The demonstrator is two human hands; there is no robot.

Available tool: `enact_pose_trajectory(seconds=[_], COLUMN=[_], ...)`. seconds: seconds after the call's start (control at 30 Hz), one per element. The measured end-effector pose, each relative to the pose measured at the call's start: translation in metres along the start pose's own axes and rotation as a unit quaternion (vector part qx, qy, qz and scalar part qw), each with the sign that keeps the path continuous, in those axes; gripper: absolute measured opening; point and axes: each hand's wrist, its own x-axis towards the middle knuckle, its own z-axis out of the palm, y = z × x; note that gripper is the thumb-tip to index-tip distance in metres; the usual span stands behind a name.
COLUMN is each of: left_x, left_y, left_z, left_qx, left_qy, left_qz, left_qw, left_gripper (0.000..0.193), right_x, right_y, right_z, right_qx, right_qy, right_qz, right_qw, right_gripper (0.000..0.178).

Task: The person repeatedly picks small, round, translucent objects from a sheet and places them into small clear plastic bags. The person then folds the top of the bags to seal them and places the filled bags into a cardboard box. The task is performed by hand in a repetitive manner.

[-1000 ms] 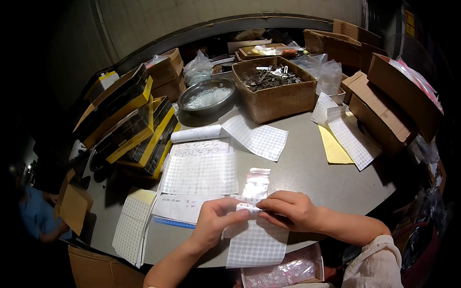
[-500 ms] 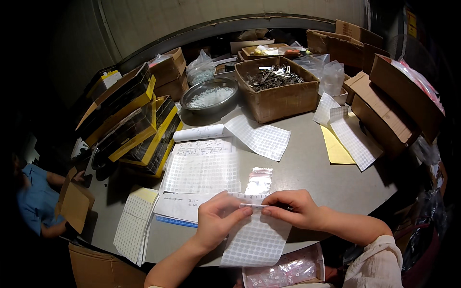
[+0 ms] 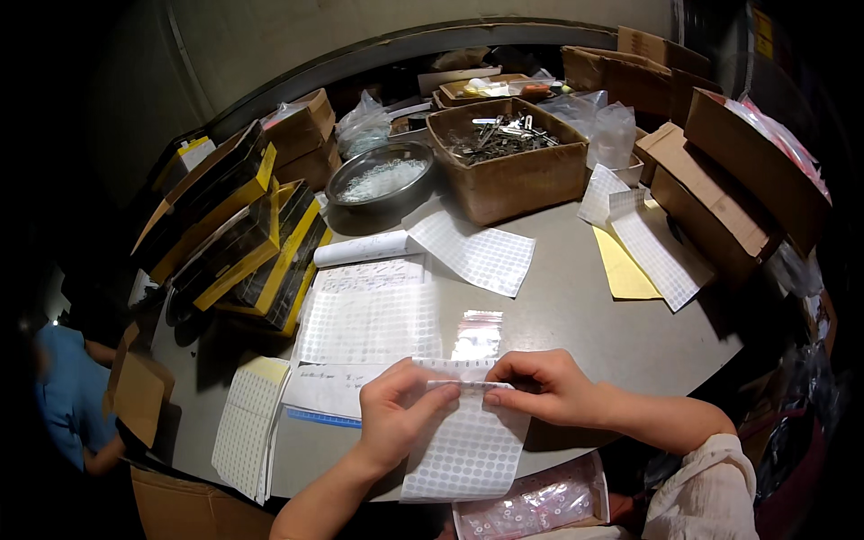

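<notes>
Between my two hands is a white sheet of grey round stickers point(image 3: 463, 450), its upper part folded over into a narrow ridge. My left hand point(image 3: 393, 412) pinches the left end of that fold, thumb on the near side. The right end is pinched by my right hand point(image 3: 547, 389), with fingers curled behind the paper. The sheet's lower end hangs toward the table's front edge. Just beyond the fold lies a small clear zip bag point(image 3: 478, 335). Another sticker sheet point(image 3: 369, 322) rests on an open notebook point(image 3: 364, 249) left of my hands.
A stack of label sheets point(image 3: 245, 432) lies at the front left. Black-and-yellow boxes point(image 3: 256, 247) lean behind it. Farther back are a round pan point(image 3: 378, 180) of small clear pieces and a carton point(image 3: 517, 184) of metal parts. Below my hands sits a tray point(image 3: 531, 511). A person point(image 3: 76, 378) is at left.
My thumbs have moved a little farther apart along the fold, and more of its ridge shows between them. The whole view has shifted slightly.
</notes>
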Motion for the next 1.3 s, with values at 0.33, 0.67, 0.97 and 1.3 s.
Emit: enact_pose_trajectory(seconds=[0.33, 0.67, 0.97, 1.3], left_x=[0.004, 0.008, 0.009, 0.008], left_y=[-0.007, -0.001, -0.008, -0.007], left_z=[-0.005, -0.002, -0.008, -0.003], left_qx=[-0.031, -0.059, -0.004, 0.143], left_qy=[0.039, 0.074, 0.065, 0.03], left_qz=[-0.026, -0.036, -0.055, 0.051], left_qw=[0.998, 0.995, 0.996, 0.988], left_gripper=[0.006, 0.005, 0.008, 0.008], right_x=[-0.002, -0.001, 0.008, 0.001], right_y=[-0.002, -0.004, -0.011, -0.003], right_z=[-0.007, -0.012, -0.033, -0.024], right_qx=[0.025, 0.126, -0.116, -0.265], right_qy=[0.032, 0.015, -0.039, -0.053], right_qz=[0.056, 0.149, 0.121, -0.029], right_qw=[0.998, 0.981, 0.985, 0.962], right_gripper=[0.02, 0.021, 0.023, 0.02])
